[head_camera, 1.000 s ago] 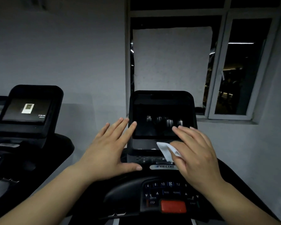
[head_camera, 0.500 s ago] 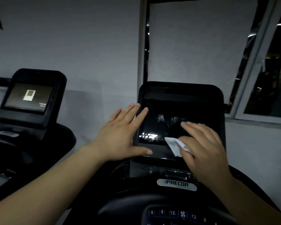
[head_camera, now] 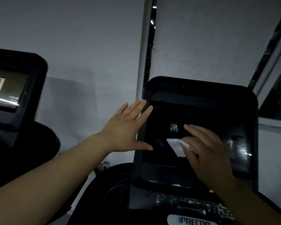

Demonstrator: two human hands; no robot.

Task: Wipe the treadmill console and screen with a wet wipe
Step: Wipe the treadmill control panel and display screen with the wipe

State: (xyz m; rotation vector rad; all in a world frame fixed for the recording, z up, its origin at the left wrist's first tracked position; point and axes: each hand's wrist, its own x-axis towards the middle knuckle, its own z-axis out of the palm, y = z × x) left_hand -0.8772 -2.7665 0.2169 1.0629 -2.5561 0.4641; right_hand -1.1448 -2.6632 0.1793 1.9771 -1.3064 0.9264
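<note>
On one dark treadmill screen [head_camera: 193, 127], the right hand [head_camera: 208, 153] apparently presses one wet wipe [head_camera: 177, 146] with spread fingers; the left hand [head_camera: 125, 132], splayed and empty, braces the frame.

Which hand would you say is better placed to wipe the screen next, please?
Right hand: it presses the wet wipe against the screen. The left hand, empty, braces its edge.

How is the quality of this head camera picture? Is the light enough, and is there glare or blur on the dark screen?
Head view: dim light, the treadmill screen nearly black; small bright reflections show at its right side; the neighbouring screen is lit, its text smeared by blur; the wide angle tilts the window frame; the white wipe under the right hand stands out clearly.
</note>
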